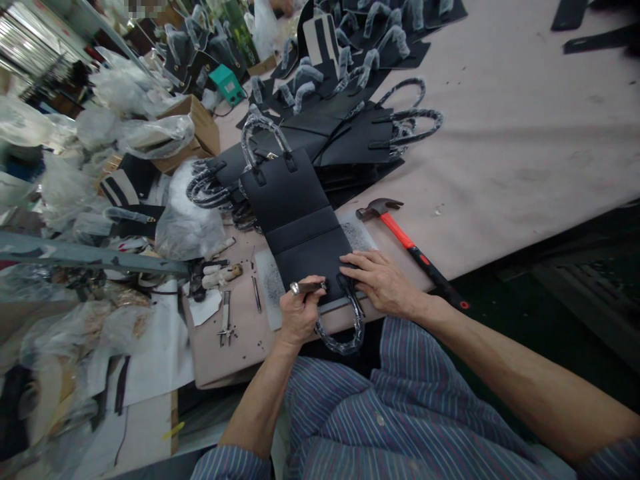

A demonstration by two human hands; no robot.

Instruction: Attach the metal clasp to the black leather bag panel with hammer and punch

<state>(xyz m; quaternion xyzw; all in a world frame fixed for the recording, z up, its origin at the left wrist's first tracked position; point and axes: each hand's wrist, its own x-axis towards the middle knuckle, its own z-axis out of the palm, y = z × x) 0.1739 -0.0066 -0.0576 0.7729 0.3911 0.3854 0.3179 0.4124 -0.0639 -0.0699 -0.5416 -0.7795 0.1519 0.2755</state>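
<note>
A black handbag panel [305, 227] lies across a speckled pale slab [273, 290] at the table's near edge. It has a plastic-wrapped handle at each end. My left hand [299, 313] is closed around a metal punch-like tool [306, 288], held over the panel's near left part beside the handle base. My right hand [377, 280] lies on the panel's near right corner with fingers stretched out, next to the near handle [345, 345]. That handle hangs over the table edge towards my striped shirt. A claw hammer [407, 243] with a red and black grip lies to the right, untouched.
More black bag panels [355, 137] with wrapped handles are piled behind. To the left lie dividers [226, 320], a thin metal rod [257, 295] and small loose bits. Plastic bags, a cardboard box [197, 127] and a green device [227, 85] stand further back left.
</note>
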